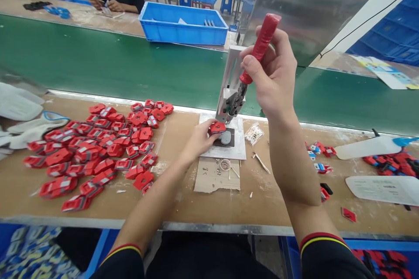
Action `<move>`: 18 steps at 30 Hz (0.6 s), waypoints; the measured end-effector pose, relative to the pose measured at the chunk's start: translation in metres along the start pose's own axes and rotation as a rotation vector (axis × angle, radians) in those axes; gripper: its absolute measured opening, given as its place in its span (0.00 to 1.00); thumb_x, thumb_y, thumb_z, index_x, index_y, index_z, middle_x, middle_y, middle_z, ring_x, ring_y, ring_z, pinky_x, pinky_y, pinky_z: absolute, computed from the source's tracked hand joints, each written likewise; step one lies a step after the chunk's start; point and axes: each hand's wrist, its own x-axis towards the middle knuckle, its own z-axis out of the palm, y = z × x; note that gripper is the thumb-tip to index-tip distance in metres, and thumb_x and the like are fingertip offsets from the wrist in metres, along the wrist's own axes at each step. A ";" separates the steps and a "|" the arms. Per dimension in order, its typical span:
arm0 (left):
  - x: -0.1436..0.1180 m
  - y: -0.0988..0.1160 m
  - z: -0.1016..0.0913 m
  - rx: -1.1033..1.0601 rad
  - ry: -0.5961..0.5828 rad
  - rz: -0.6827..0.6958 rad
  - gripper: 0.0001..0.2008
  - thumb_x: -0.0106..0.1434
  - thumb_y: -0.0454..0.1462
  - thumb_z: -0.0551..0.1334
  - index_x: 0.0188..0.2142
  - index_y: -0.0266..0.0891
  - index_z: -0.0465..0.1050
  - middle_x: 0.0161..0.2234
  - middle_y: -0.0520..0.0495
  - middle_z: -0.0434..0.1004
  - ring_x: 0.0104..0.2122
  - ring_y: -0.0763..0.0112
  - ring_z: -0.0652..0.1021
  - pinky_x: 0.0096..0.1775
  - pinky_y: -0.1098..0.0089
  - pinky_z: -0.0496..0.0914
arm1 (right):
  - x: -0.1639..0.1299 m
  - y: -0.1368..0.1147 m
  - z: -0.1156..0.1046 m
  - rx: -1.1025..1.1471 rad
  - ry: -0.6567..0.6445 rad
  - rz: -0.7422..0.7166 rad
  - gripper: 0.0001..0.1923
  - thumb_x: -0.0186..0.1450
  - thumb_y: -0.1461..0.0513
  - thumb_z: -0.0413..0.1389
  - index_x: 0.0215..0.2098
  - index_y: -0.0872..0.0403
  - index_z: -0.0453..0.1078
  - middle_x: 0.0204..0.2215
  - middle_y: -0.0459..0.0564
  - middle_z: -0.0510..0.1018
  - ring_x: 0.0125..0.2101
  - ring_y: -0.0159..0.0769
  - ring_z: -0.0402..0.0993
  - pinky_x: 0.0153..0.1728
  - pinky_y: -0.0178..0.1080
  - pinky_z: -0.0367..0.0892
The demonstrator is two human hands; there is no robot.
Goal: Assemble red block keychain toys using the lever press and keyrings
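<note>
Red lever handle (262,45) of the small bench press (231,96) is clenched in the right hand (271,74), handle tilted up and right. Left hand (199,139) pinches one red part (218,127) on the press base plate (240,150), under the ram. Loose pile of red parts (98,148) lies left on the wooden bench (268,200), green conveyor belt (114,65) beyond.

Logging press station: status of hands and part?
Right hand grips press lever. Left hand holds red part on base plate. Nothing blocking.
</note>
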 end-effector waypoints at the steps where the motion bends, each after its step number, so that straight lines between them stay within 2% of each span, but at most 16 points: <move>1: 0.003 -0.001 0.005 0.021 0.003 0.005 0.16 0.63 0.35 0.69 0.51 0.40 0.76 0.43 0.43 0.84 0.41 0.60 0.80 0.47 0.58 0.75 | -0.004 -0.002 0.000 -0.003 -0.004 -0.006 0.31 0.69 0.37 0.59 0.63 0.41 0.63 0.44 0.46 0.81 0.46 0.39 0.81 0.44 0.43 0.81; 5: 0.010 -0.009 0.024 0.038 0.016 0.035 0.17 0.64 0.33 0.68 0.53 0.39 0.76 0.47 0.40 0.83 0.48 0.55 0.80 0.52 0.53 0.74 | -0.031 -0.015 -0.001 -0.061 0.002 -0.107 0.25 0.72 0.42 0.58 0.62 0.40 0.64 0.44 0.45 0.80 0.47 0.41 0.82 0.49 0.49 0.81; 8: 0.011 -0.015 0.032 -0.001 0.009 0.047 0.19 0.65 0.32 0.66 0.56 0.38 0.74 0.48 0.39 0.82 0.49 0.55 0.80 0.53 0.55 0.75 | -0.056 -0.026 -0.001 -0.175 0.041 -0.248 0.19 0.74 0.52 0.60 0.61 0.40 0.67 0.43 0.46 0.81 0.47 0.43 0.82 0.53 0.53 0.81; 11: 0.009 -0.018 0.036 -0.003 0.019 0.055 0.21 0.66 0.32 0.66 0.58 0.38 0.73 0.48 0.40 0.80 0.49 0.56 0.81 0.53 0.56 0.75 | -0.074 -0.032 0.002 -0.214 0.084 -0.342 0.21 0.73 0.62 0.60 0.62 0.39 0.69 0.46 0.47 0.83 0.50 0.44 0.83 0.55 0.54 0.80; 14: 0.006 -0.020 0.038 -0.008 0.044 0.064 0.22 0.67 0.32 0.66 0.60 0.37 0.72 0.50 0.38 0.80 0.51 0.55 0.80 0.55 0.55 0.75 | -0.085 -0.030 0.005 -0.196 0.091 -0.360 0.24 0.71 0.65 0.60 0.62 0.37 0.69 0.49 0.46 0.83 0.53 0.46 0.82 0.57 0.56 0.79; 18: 0.004 -0.021 0.041 -0.020 0.059 0.081 0.21 0.68 0.33 0.65 0.60 0.38 0.71 0.52 0.39 0.80 0.52 0.56 0.80 0.56 0.55 0.75 | -0.106 -0.021 0.005 -0.236 -0.044 -0.304 0.22 0.70 0.63 0.63 0.58 0.33 0.71 0.50 0.43 0.84 0.55 0.48 0.82 0.60 0.59 0.77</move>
